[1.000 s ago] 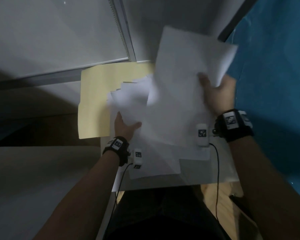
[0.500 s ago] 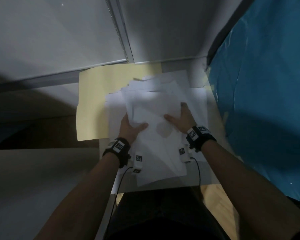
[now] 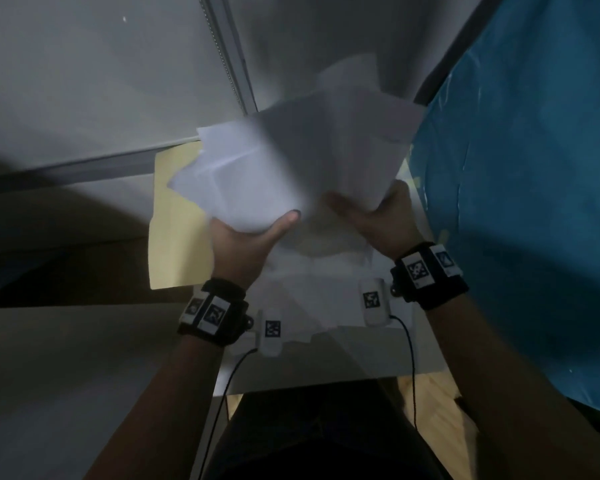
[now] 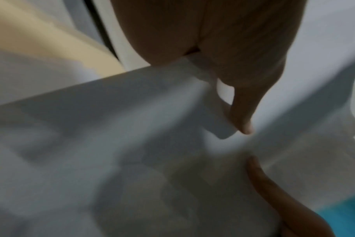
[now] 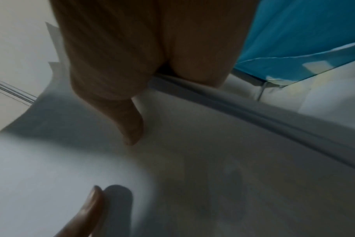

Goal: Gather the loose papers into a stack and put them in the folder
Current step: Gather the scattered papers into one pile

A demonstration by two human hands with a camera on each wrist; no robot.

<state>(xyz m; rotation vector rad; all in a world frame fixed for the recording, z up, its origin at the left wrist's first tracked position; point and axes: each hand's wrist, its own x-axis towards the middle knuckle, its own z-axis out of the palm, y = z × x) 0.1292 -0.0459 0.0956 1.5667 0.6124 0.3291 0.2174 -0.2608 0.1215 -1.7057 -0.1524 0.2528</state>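
Both hands lift the loose papers (image 3: 291, 161) above the tabletop (image 3: 361, 362).
The left hand (image 3: 243, 247) and right hand (image 3: 381, 220) each clamp the bundle's near edge, thumbs on top; the yellow folder (image 3: 174, 237) lies underneath, left.

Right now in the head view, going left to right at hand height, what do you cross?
Yellow folder → left hand gripping the white papers → right hand gripping the same papers → blue sheet.
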